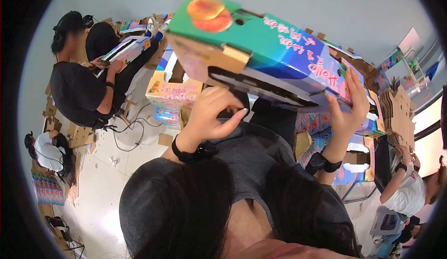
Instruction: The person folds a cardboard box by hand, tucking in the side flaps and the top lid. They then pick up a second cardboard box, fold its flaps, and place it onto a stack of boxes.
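Note:
I hold a printed carton (pixel 279 44) up in front of me; it is green and blue with a peach picture and pink lettering. One end is open, with a brown flap sticking out. My left hand (pixel 212 114) is curled under the open end, fingertips against the lower edge. My right hand (pixel 348 101) grips the far right end, fingers spread up its side. Both wrists wear black bands. My hair and grey top fill the bottom of the view.
A person in black (pixel 77 89) sits at the left holding a similar carton (pixel 125 49). Printed cartons (pixel 174 91) are stacked ahead. Flat cardboard (pixel 398 114) is piled at the right near a person in white (pixel 409 191). Cables (pixel 130 131) lie on the floor.

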Available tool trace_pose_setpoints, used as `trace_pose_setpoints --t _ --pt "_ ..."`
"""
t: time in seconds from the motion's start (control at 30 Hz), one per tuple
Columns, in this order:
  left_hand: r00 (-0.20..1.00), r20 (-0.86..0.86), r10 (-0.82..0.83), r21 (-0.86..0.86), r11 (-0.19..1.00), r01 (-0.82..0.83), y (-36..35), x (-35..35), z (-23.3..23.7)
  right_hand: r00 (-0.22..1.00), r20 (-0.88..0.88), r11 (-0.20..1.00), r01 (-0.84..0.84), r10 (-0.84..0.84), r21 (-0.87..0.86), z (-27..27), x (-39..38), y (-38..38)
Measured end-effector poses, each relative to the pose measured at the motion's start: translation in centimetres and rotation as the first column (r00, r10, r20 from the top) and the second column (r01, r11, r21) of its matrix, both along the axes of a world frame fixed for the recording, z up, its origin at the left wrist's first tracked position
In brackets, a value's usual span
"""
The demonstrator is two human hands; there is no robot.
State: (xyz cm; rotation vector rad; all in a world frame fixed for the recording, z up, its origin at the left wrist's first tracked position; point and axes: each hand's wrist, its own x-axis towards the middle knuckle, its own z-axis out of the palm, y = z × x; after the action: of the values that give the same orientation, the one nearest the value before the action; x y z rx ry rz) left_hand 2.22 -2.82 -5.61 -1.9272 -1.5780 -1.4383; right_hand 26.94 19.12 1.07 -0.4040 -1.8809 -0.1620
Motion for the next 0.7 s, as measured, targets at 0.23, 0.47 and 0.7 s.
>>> trace_pose_setpoints --t 0.23,0.47,0.7 --pt "0.742 0.642 -0.194 -0.606 0.463 0.646 4.0 -4.4 -9.0 0.998 -0.052 0.999 0.029 -0.031 -0.040 -1.1 1.4 1.4" --pt "0.336 0.940 -0.056 -0.229 0.628 0.744 6.1 -3.4 -9.5 0.999 -0.045 0.997 0.009 -0.013 -0.072 -1.6 2.2 1.4" --pt "0.238 0.967 -0.091 -0.126 0.640 0.758 5.7 -2.3 -7.0 0.994 -0.097 0.977 0.070 -0.051 0.203 -3.6 2.5 1.6"
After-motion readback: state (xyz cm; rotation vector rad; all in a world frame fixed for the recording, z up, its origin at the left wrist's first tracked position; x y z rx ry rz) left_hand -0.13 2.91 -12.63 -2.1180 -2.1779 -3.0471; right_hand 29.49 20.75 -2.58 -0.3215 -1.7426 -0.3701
